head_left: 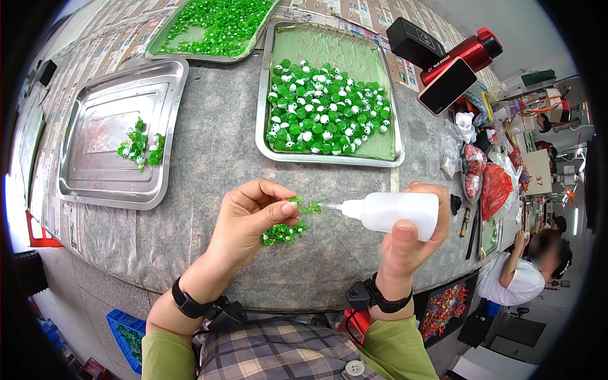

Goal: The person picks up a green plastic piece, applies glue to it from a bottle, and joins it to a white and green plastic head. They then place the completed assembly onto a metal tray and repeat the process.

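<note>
My left hand (253,212) is closed in a pinch on a small green plastic piece (309,206) with leaf-like points. My right hand (415,231) is wrapped round a white squeeze bottle (396,212), tipped sideways. Its thin needle nozzle (330,206) points left and reaches the green piece; whether they touch I cannot tell. Just below my left fingers, a small heap of green pieces (282,234) with white specks lies on the grey cloth. Beyond my hands stands a metal tray of green-and-white beads (326,117), round and with dark dots on the white parts.
At the left, a metal tray (114,190) holds a few green pieces with white balls. Another tray (152,47) at the back carries many green bits. A phone (447,86) leans by a red flask (465,54) and black box (415,43). Plastic bags (496,189) lie right; another person (516,278) sits beyond.
</note>
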The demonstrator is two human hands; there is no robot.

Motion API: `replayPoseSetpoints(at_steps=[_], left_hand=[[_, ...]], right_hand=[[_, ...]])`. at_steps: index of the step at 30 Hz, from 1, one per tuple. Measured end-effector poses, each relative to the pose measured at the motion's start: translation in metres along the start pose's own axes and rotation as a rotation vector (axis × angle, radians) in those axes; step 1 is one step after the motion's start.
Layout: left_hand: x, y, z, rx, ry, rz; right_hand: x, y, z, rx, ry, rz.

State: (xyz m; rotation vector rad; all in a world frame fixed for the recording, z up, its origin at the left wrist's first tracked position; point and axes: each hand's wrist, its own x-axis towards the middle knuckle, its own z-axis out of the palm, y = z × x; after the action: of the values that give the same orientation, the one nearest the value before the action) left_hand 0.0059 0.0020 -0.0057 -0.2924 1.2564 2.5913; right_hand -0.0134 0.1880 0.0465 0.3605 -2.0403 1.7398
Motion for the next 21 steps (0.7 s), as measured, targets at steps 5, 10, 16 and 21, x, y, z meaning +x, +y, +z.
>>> replayPoseSetpoints(at_steps=[5, 10, 16, 21], left_hand=[[0.001, -0.002, 0.000, 0.019, -0.002, 0.032], [0.001, -0.001, 0.000, 0.017, 0.006, 0.036], [0.002, -0.001, 0.003, -0.021, 0.000, 0.048], [-0.001, 0.002, 0.001, -0.017, 0.059, 0.037]], right_hand=[[-0.001, -0.003, 0.008, -0.039, 0.010, 0.035], [-0.001, 0.000, 0.010, -0.088, 0.040, 0.028], [0.003, 0.001, -0.011, 0.004, 0.081, -0.031], [0.021, 0.021, -0.051, 0.016, 0.211, 0.217]])
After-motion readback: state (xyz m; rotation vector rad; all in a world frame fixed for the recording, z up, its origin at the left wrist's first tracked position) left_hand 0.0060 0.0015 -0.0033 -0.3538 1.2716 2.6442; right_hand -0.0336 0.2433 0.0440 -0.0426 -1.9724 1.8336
